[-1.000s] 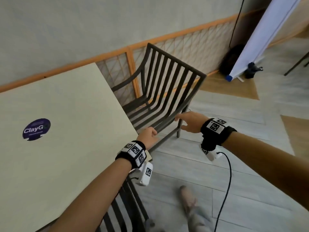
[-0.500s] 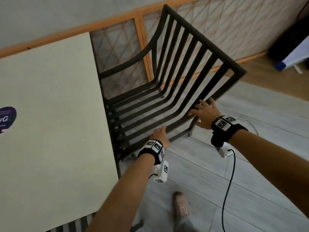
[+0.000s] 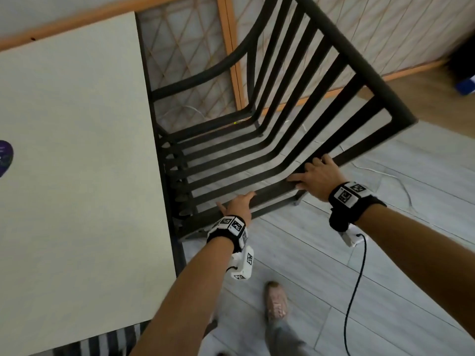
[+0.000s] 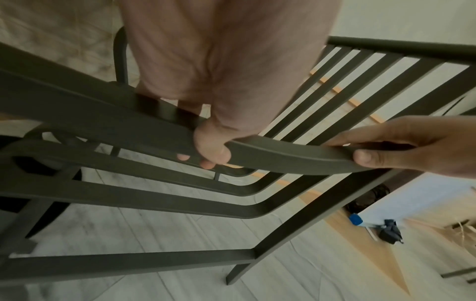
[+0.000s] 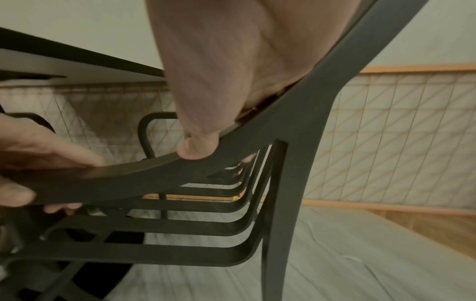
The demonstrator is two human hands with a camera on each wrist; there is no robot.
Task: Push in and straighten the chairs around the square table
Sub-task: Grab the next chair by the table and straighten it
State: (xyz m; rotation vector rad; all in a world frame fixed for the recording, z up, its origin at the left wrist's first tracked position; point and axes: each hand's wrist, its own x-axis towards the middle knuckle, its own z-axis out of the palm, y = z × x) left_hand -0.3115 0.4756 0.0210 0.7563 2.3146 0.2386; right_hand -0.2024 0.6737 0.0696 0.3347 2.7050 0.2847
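A dark slatted metal chair [image 3: 359, 63] stands at the right side of the cream square table [image 3: 77, 176], its seat front reaching the table edge. Both my hands are on its near armrest [image 3: 272, 191]. My left hand [image 3: 239, 201] grips the armrest toward the front, thumb wrapped under it, as the left wrist view shows [image 4: 211, 146]. My right hand [image 3: 313, 173] grips the same rail where it curves up into the back post, with the thumb [image 5: 198, 146] pressed on the rail. Each wrist view also shows the other hand [image 4: 399, 146] on the armrest [image 5: 154, 173].
A wooden lattice railing [image 3: 185, 47] runs close behind the chair and table. A second slatted chair [image 3: 108, 340] shows at the table's near edge. My shoe [image 3: 276, 301] and a black cable [image 3: 357, 278] are on the grey plank floor.
I have come closer to the chair. My right hand has slid from the back corner post onto the armrest bend. The chair now sits nearer the table edge.
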